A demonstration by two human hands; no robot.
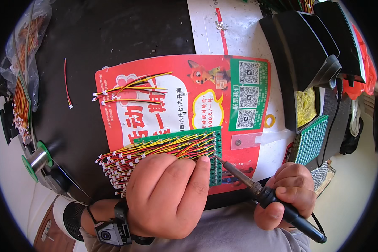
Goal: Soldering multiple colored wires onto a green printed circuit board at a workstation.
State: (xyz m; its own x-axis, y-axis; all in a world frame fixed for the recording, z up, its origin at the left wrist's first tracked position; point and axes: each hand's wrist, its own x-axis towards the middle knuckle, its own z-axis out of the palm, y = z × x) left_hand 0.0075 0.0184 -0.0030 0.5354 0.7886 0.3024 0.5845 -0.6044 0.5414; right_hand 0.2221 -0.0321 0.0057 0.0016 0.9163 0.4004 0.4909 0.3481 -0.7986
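Note:
My right hand (287,195) is wrapped round the black handle of a soldering iron (243,178). The iron's tip reaches the row of metal pads on a green circuit board (215,174), close to my left fingertips. Closed fingers of my left hand (168,193) press down over the board; what they pinch is hidden beneath them. Many red, black and yellow wires (176,145) lie across the board, their white connectors (113,168) fanned out to its left. Several loose wires of the same kind (134,90) lie above it on a red printed sheet (180,63).
A solder spool (38,161) stands at left, below a plastic bag of wires (29,54). One single wire (66,84) lies on the dark table. At right are a black holder with yellow sponge (306,107), stacked green boards (311,140) and a yellow ring (269,121).

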